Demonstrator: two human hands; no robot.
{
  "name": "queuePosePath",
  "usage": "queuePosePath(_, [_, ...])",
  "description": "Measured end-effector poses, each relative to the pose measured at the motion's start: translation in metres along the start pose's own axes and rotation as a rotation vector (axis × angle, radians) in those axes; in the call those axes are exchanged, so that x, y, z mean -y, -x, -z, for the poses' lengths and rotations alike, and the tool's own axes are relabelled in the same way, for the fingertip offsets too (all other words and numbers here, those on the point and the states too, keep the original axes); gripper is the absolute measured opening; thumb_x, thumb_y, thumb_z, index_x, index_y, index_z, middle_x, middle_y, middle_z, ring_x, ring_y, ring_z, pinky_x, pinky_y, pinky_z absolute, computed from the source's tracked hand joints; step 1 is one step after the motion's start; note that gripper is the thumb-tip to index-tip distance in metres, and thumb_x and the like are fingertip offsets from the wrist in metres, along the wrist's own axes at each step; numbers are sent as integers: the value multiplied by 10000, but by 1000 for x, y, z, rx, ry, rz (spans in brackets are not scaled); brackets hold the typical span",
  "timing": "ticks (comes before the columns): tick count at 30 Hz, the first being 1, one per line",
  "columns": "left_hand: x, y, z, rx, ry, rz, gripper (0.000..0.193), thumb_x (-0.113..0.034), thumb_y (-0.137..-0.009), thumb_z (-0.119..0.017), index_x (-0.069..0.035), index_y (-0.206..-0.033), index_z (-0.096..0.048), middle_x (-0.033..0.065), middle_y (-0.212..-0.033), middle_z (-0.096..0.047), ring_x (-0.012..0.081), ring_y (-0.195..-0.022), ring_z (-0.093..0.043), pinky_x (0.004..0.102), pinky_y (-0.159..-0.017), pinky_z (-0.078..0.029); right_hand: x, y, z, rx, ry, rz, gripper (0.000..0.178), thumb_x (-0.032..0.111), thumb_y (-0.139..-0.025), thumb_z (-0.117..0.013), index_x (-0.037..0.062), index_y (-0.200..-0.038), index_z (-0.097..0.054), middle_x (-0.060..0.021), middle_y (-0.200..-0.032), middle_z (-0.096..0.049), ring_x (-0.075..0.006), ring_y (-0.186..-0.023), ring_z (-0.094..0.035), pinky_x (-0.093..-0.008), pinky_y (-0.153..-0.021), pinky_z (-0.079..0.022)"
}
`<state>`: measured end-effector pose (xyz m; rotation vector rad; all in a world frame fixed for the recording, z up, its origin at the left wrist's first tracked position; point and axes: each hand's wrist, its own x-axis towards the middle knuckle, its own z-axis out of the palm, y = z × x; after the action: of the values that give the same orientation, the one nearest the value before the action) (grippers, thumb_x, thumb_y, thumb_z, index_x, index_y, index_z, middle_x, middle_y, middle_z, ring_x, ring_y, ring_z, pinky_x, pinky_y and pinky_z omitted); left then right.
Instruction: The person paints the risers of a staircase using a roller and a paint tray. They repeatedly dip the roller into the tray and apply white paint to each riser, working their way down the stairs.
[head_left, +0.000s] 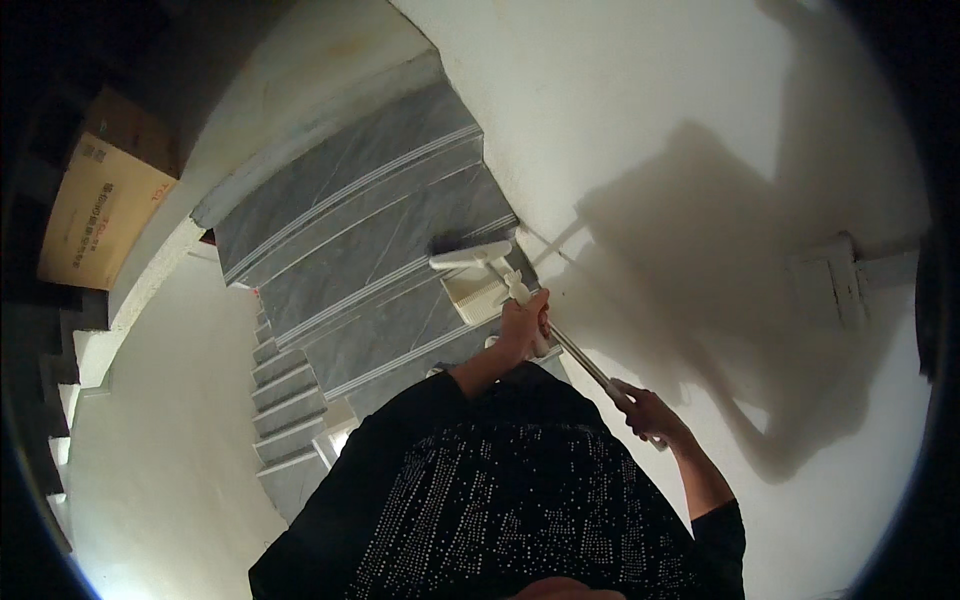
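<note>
My right hand is closed round the silver pole of a broom, near its pale end. The pole runs up and left to the broom's white head, whose dark bristles face the far side over a grey stair. Right beneath the head sits a cream dustpan with a ribbed inside. My left hand is wrapped round a white handle that seems to belong to the dustpan, close beside the pole. The hand and pole partly hide where handle and pan join.
Grey stone steps with pale edge lines fan out ahead, and a lower flight descends at the left. A white wall rises close on the right. On a ledge at the far left stands a brown cardboard box.
</note>
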<state>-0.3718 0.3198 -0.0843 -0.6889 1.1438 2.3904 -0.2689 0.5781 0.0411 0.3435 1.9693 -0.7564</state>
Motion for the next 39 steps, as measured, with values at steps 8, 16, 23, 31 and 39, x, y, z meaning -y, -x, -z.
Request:
queuePosePath(8, [-6, 18, -1, -77, -21, -27, 274, -281, -892, -666, -89, -744, -539, 3, -579, -471, 140, -449, -468, 325, -431, -404, 30, 3, 12, -42, 43, 121, 489, 364, -974, -513, 195, -1429, -464, -53, -641, -539, -135, -489, -528, -301, -424, -455])
queuePosePath(16, [-12, 24, 6, -115, 15, -19, 343, -267, -902, -657, -81, -640, -535, 17, -516, -485, 155, -402, -488, 322, -389, -399, 70, -100, -12, -83, 27, 202, 596, 475, -945, -475, 198, -1466, -392, -67, -658, -514, -151, -498, -519, -322, -414, -445])
queuePosePath(23, [-11, 18, 14, -64, -22, -75, 303, -252, -902, -654, -69, -690, -536, 17, -538, -492, 149, -406, -489, 323, -395, -418, 16, -52, -2, 51, 20, 78, 506, 396, -992, -469, 210, -1458, -405, -51, -619, -532, -137, -431, -509, -296, -394, -439])
queuePosePath(31, [-6, 12, 11, -30, 4, -28, 276, -252, -904, -660, -64, -740, -542, 10, -559, -491, 135, -419, -484, 324, -406, -430, 27, 11, 20, 31, -57, 71, 529, 494, -969, -504, 220, -1421, -476, -9, -595, -503, -86, -446, -478, -282, -402, -428])
queuePosePath(39, [-3, 11, 3, -69, -27, -34, 288, -266, -908, -653, -65, -729, -551, 22, -546, -503, 144, -404, -496, 327, -378, -413, 42, -69, 3, -71, -161, 81, 540, 431, -951, -521, 178, -1425, -467, -37, -616, -497, -127, -442, -466, -293, -398, -407])
